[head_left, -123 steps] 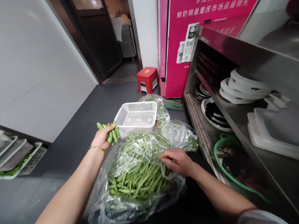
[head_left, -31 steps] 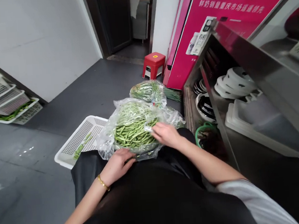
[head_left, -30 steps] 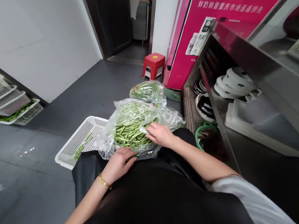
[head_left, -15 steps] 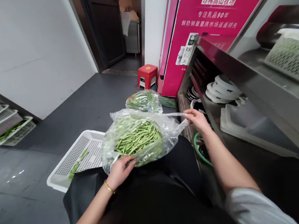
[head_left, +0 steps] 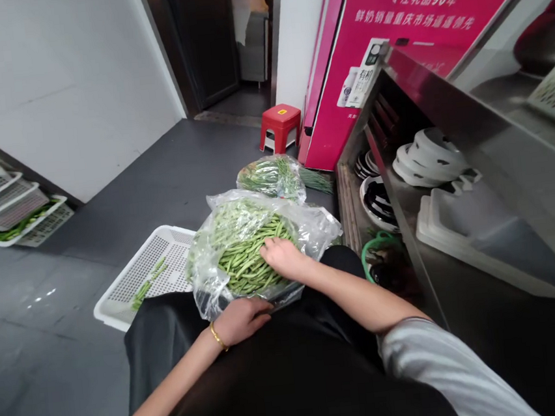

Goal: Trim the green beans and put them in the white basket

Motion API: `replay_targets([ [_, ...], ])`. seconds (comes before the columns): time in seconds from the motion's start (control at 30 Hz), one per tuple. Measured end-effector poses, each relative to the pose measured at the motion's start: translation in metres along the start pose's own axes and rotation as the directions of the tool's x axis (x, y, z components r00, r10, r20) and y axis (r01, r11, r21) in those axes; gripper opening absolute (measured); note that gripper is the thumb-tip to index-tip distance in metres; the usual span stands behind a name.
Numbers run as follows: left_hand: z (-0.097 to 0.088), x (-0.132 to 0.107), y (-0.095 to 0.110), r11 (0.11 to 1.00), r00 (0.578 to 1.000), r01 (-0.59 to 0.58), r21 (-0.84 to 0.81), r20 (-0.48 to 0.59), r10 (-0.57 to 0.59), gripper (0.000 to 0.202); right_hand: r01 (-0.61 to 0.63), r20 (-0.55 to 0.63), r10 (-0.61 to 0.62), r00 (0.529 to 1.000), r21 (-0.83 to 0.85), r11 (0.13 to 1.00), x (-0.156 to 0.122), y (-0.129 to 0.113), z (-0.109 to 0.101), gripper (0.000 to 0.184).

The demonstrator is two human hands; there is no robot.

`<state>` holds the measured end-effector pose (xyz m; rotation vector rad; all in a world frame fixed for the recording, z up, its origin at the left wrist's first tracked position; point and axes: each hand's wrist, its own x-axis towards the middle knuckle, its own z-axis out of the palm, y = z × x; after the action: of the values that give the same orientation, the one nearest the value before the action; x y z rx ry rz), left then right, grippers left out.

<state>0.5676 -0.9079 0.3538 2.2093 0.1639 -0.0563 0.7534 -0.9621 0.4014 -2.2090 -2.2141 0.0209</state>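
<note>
A clear plastic bag (head_left: 316, 224) full of green beans (head_left: 243, 261) lies across my lap, its mouth open toward me. My left hand (head_left: 244, 320) is closed on the bag's near edge, and a gold bracelet circles that wrist. Reaching into the opening, my right hand (head_left: 283, 258) rests on the beans with its fingers curled around some of them; the fingertips are partly hidden. Just left of the bag, a white perforated basket (head_left: 114, 301) holds a few green stalks (head_left: 148, 284).
Beyond the bag, another bag of greens (head_left: 270, 177) lies on the floor near a red stool (head_left: 280, 128). A steel shelf (head_left: 495, 118) with white containers (head_left: 432, 154) runs along my right. Stacked baskets (head_left: 38, 221) stand at far left.
My right hand has let go of the bag's right side and moved left onto the beans. My left hand stays at the near edge. The view has shifted slightly.
</note>
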Motion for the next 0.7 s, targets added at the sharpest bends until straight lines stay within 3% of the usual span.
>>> replay_targets([
  [0.1,-0.006,-0.016,-0.002,0.989,0.997,0.059,-0.139,-0.034,-0.064,0.028,-0.008,0.038,0.007,0.999,0.014,1.000,0.010,0.023,0.022,0.021],
  [0.2,-0.015,-0.019,0.002,0.966,0.986,0.071,-0.247,-0.126,-0.105,0.029,-0.046,-0.090,0.054,0.994,0.088,0.995,0.003,0.034,0.018,0.027],
  [0.27,-0.019,-0.013,0.009,0.959,0.988,0.052,-0.279,-0.124,-0.090,0.028,-0.024,-0.117,0.035,0.992,0.093,0.995,0.002,0.026,0.017,0.025],
  [0.43,-0.016,-0.002,0.020,0.925,0.997,0.059,-0.375,-0.020,-0.072,0.026,0.061,0.062,-0.061,0.996,0.013,0.998,0.018,-0.004,0.035,0.024],
  [0.5,-0.014,-0.004,0.016,0.876,0.992,0.116,-0.467,0.006,-0.128,0.027,0.018,-0.002,-0.018,1.000,0.053,0.998,0.018,-0.005,0.029,0.031],
  [0.63,-0.015,-0.006,0.006,0.689,0.959,0.229,-0.688,0.037,-0.281,0.033,0.005,-0.261,0.056,0.964,0.225,0.974,0.003,0.000,-0.002,0.033],
  [0.7,-0.014,-0.002,0.004,0.650,0.953,0.234,-0.723,0.040,-0.299,0.035,0.017,-0.239,0.039,0.970,0.226,0.974,-0.001,0.001,-0.007,0.029],
])
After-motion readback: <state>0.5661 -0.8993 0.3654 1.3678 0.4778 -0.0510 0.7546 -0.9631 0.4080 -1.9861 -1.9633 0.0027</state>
